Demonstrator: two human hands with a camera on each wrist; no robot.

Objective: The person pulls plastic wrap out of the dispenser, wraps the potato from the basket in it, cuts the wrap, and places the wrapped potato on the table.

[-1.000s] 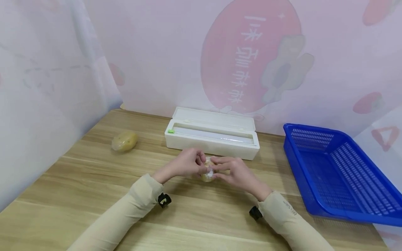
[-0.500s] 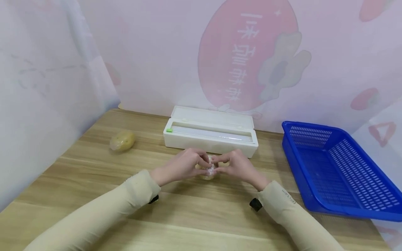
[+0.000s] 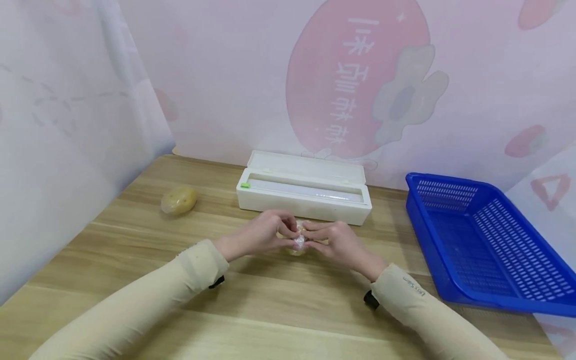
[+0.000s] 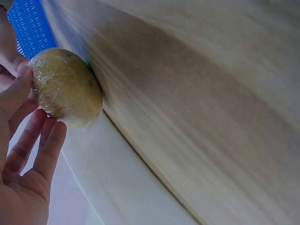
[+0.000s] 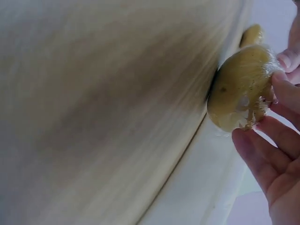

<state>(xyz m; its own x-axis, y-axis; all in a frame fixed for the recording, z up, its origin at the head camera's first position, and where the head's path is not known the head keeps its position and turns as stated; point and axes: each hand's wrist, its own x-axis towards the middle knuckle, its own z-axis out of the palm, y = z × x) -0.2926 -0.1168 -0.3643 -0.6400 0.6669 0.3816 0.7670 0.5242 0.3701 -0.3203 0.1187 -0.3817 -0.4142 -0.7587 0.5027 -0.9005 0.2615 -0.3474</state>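
A potato (image 4: 70,89) in clear cling film rests on the wooden table, mostly covered by my hands in the head view. My left hand (image 3: 270,231) holds it from the left, pinching the wrinkled film at the top between thumb and fingers. From the other side my right hand (image 3: 344,247) grips the same potato (image 5: 236,89), its thumb and fingertips on the film. Crinkled film shows between the two hands. Just behind them stands a white cling film dispenser (image 3: 303,212), lid up, with a green slider at its left end.
Another film-wrapped potato (image 3: 179,201) lies on the left of the table (image 3: 252,310). A blue plastic basket (image 3: 425,245) stands at the right, reaching over the table's edge. Printed curtains hang behind and at the left.
Both hands stay at the potato while their fingers shift over the film. The left forearm has swung outward to the left. The dispenser, basket and other potato stay where they were.
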